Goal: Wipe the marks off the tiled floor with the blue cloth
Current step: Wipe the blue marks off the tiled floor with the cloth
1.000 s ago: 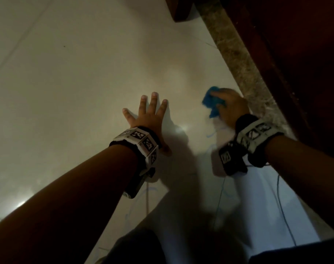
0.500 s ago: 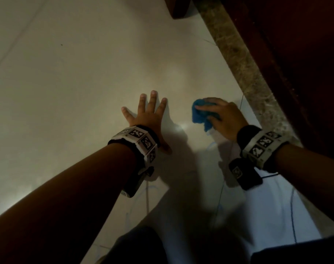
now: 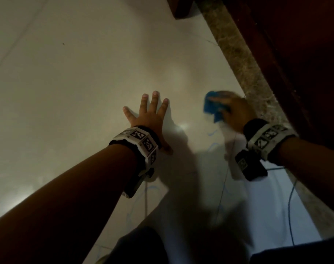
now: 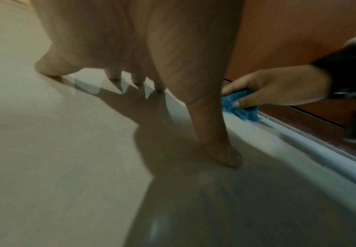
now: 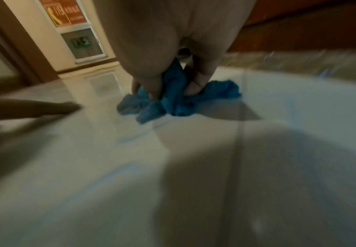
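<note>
My right hand (image 3: 231,111) grips a crumpled blue cloth (image 3: 212,107) and presses it on the pale tiled floor (image 3: 86,82), close to the speckled stone strip. The hand is blurred by motion. In the right wrist view the cloth (image 5: 173,98) bunches under my fingers. The left wrist view shows the cloth (image 4: 239,108) held against the floor beside the wooden base. My left hand (image 3: 151,115) lies flat on the tile with fingers spread, a little left of the cloth. Faint blue marks (image 3: 212,133) run over the tile just behind the cloth.
A speckled stone strip (image 3: 244,69) and dark red-brown wooden furniture (image 3: 295,54) border the floor on the right. A thin blue cable (image 3: 289,206) lies on the tile near my right forearm. More faint blue lines (image 3: 146,197) show near my left wrist. My dark-clothed knee (image 3: 139,246) is at the bottom.
My right hand swept the cloth left toward me, then back out to the right near the stone strip. The left hand stayed planted on the tile.
</note>
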The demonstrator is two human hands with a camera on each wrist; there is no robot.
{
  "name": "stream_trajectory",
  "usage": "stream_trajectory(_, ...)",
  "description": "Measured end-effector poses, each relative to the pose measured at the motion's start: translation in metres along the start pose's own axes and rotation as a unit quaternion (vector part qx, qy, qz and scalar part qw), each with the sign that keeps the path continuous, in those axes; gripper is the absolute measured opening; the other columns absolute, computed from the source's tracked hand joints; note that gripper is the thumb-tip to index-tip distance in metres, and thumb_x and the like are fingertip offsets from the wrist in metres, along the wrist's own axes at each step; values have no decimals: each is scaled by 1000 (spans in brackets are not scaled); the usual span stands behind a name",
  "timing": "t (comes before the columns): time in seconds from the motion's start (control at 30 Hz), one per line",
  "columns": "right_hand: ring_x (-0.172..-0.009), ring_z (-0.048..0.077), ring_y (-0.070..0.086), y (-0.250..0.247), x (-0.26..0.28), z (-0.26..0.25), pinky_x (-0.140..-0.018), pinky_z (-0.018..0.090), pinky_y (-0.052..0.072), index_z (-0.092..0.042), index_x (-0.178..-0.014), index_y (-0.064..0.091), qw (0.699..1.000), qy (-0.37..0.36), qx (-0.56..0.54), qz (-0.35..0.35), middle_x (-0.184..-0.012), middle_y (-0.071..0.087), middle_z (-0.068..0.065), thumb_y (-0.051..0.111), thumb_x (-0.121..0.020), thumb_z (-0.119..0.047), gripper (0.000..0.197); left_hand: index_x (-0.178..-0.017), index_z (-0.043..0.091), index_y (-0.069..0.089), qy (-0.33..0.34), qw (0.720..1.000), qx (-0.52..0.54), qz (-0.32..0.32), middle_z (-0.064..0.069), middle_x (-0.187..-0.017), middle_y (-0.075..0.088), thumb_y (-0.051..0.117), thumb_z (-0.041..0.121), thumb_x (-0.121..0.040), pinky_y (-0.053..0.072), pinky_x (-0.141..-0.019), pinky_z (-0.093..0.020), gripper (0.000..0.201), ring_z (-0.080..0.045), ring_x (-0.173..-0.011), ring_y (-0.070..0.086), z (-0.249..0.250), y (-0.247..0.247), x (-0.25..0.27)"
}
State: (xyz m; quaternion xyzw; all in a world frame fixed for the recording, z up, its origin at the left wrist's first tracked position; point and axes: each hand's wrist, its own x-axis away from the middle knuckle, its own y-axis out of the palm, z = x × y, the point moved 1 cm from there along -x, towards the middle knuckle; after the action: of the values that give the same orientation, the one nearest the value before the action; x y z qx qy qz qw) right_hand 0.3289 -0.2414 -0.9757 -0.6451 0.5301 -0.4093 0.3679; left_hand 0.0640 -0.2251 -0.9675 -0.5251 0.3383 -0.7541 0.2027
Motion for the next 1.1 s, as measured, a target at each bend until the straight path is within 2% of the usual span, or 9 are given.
stream_trajectory(0.1,-94,19,56,-18,-21,28,-82,21,45,-10,-121,60,978,182,-71,75,-109,58,-3,48,-92,-2,33,-150,30,-21,-2,1000,-3,-2,-1,-155,-33,87,62,-46,0,-103,-76,152,-29,-144,-26,1,0,0)
stream_trajectory(0.17,-96,26,59,-9,-22,16,-80,21,49,-10,-126,56,971,214,-91,63,-115,57,10,45,-92,0,36,-149,30,-21,-1,1000,-5,-3,-1,-155,-33,87,62,-46,0,-102,-76,153,-29,-144,-26,2,-1,0)
stream_trajectory(0.27,-107,30,57,20,-6,-40,-98,36,45,-10,-115,66,990,72,-113,40,-121,58,17,50,-81,6,41,-149,29,-22,4,1000,-7,2,-1,-155,-33,86,62,-48,0,-103,-76,151,-30,-144,-25,1,-3,0)
stream_trajectory(0.4,-110,16,51,30,6,-79,-103,16,32,-17,-113,68,994,-59,-90,-37,-125,56,9,59,-75,8,46,-151,30,-18,19,999,-28,9,-1,-156,-30,77,68,-58,1,-107,-72,138,-29,-145,-21,-4,0,7)
stream_trajectory(0.53,-120,28,49,13,-36,-67,-108,31,34,-14,-123,60,996,41,-76,17,-132,51,13,50,-84,4,44,-153,30,-3,27,999,-3,35,0,-161,-16,68,63,-74,3,-110,-67,112,-26,-148,-8,-16,1,18)
stream_trajectory(0.63,-120,25,48,13,-60,-81,-102,29,36,-19,-127,56,991,129,-3,36,-132,52,6,48,-91,-9,39,-153,30,-5,-13,998,13,66,-2,-161,-14,66,63,-77,2,-111,-66,109,-27,-148,-7,-37,6,32)
stream_trajectory(0.73,-102,22,56,32,-70,-119,-82,19,49,-7,-117,63,997,76,-12,-4,-114,60,5,56,-91,-18,29,-152,30,-13,-64,993,25,91,-2,-159,-21,65,67,-74,-1,-111,-66,117,-27,-147,-14,-64,17,51)
stream_trajectory(0.83,-116,27,48,58,-72,-163,-100,28,37,-17,-120,62,999,-5,-33,-29,-124,55,6,51,-91,-18,31,-151,30,-16,-121,984,63,115,-1,-158,-25,65,70,-72,-2,-111,-65,120,-27,-146,-18,-91,24,76)
stream_trajectory(1.1,-116,33,41,75,-62,-224,-100,29,26,-27,-129,55,991,-78,3,-107,-136,45,4,49,-89,-14,42,-151,32,-15,-230,959,152,65,1,-159,-22,56,72,-77,-1,-114,-63,110,-24,-147,-16,-143,57,142)
